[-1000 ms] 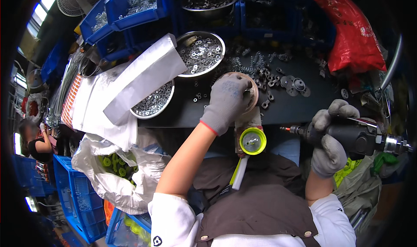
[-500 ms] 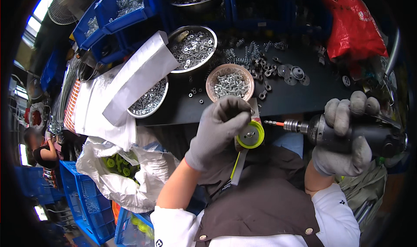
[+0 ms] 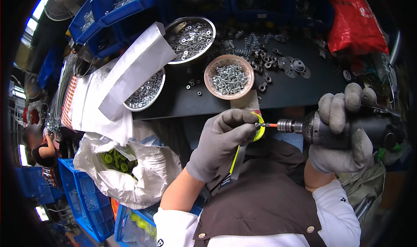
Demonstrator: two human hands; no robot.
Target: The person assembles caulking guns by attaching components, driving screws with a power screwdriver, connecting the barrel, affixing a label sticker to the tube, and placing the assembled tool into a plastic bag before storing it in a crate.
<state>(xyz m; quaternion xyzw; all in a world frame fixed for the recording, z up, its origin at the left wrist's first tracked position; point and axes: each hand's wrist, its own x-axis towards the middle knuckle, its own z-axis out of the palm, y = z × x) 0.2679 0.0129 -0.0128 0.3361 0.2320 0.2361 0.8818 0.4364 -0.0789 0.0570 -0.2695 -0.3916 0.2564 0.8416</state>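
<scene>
R hand (image 3: 332,159) grips drill (image 3: 319,129) (bit (image 3: 273,125) at L fingers (image 3: 243,134)) nr table edge (image 3: 173,114).

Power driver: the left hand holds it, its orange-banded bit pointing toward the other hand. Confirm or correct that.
Wrong hand: the head view shows the right hand holding the power driver. Its orange-banded bit does point toward the left hand.

Right hand (image 3: 339,155) is gloved in matt cloth, drill chuck (image 3: 289,125) left of it's shiny metal, red bag (image 3: 356,25) beyond looks glossy plastic.
</scene>
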